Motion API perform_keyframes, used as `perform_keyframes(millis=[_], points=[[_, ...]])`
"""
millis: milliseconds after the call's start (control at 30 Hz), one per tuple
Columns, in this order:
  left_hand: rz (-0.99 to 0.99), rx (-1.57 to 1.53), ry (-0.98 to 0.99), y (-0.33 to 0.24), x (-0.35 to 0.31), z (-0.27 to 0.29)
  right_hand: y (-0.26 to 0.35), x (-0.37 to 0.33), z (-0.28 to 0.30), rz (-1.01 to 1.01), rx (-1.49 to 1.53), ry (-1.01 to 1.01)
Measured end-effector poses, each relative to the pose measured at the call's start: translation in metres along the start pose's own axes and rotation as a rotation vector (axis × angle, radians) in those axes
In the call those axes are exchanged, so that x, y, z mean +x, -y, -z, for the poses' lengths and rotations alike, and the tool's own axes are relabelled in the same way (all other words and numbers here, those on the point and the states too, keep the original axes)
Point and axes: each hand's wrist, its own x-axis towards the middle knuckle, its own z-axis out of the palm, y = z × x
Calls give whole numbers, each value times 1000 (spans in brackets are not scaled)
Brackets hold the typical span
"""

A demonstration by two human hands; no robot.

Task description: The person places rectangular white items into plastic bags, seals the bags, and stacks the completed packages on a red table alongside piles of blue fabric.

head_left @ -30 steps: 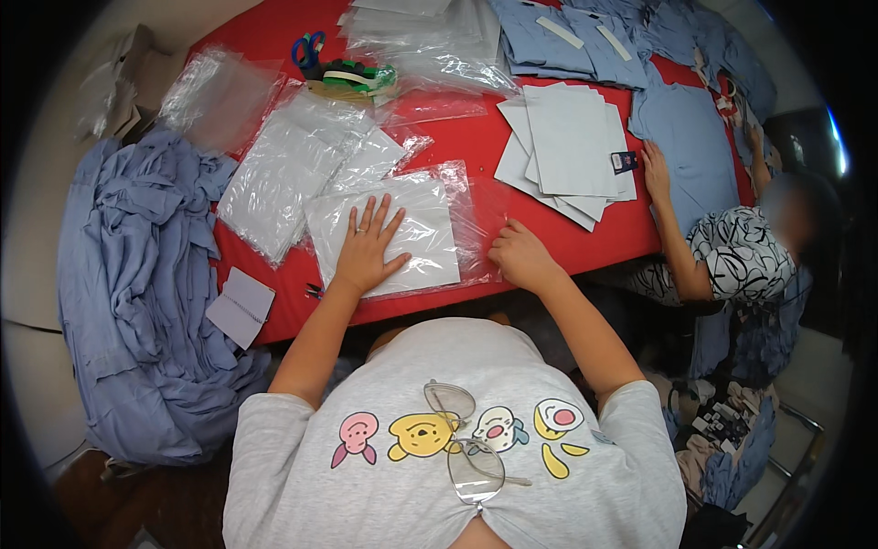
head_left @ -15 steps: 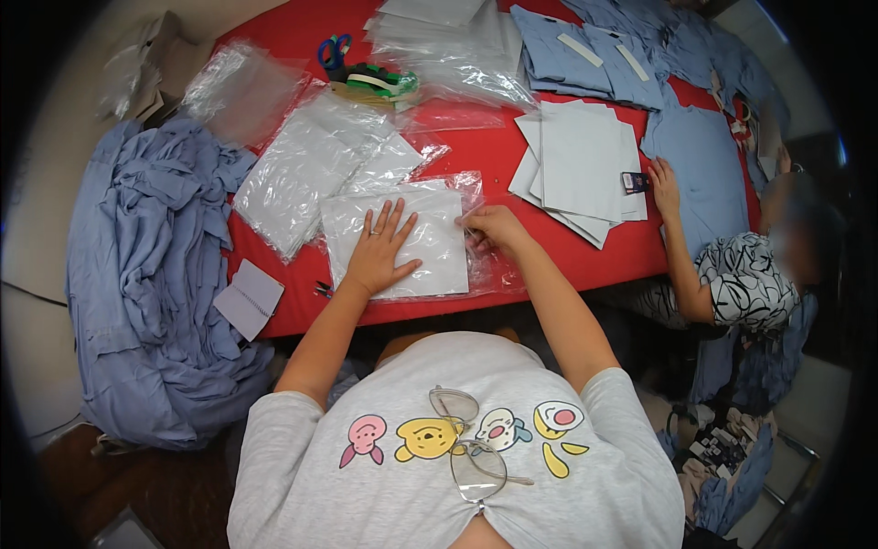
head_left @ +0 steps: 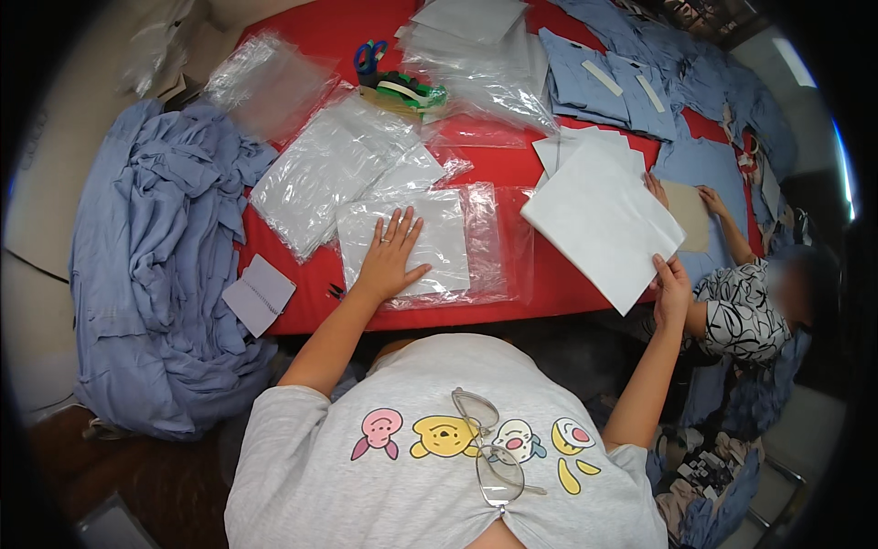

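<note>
Right fingers (head_left: 672, 282) pinch sheet (head_left: 602, 224) corner; left hand (head_left: 390, 263) splayed flat on bag (head_left: 482, 242); light grip best, avoids creases.

The held sheet (head_left: 604, 229) is white, the table (head_left: 569, 291) red, the garments (head_left: 165, 274) blue.

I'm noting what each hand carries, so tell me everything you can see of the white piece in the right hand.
The white piece is flat and rectangular, smooth and paper-like, with faint creases and no visible print. Whether it is one sheet or several layers, I cannot tell. It is turned askew, its lower-right edge pinched by the right hand, in front of the white stack and red table; contact underneath is unclear.
</note>
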Motion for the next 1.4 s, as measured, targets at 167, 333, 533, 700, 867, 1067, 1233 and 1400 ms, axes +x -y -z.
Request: perform_keyframes(millis=[167,333,533,700,867,1067,1233,1400], points=[[84,26,-5,-9,-3,-6,-45,-13,-44,-212,19,78],[67,-46,-14,-32,6,-4,-134,-35,-139,-179,-141,195],[-6,-11,73,-39,9,-11,-104,-68,-243,339,-883,45],[7,-41,66,-46,12,-17,-116,-50,-243,660,-1088,44],[46,-25,68,-48,7,-15,-90,-59,-250,889,-879,36],[119,-362,-82,-64,29,-5,-86,-84,-260,793,-817,253],[484,-1010,-49,-75,89,-8,-111,-99,-244,807,-845,446],[532,-858,-41,-70,118,-22,-119,-115,-227,951,-992,515]])
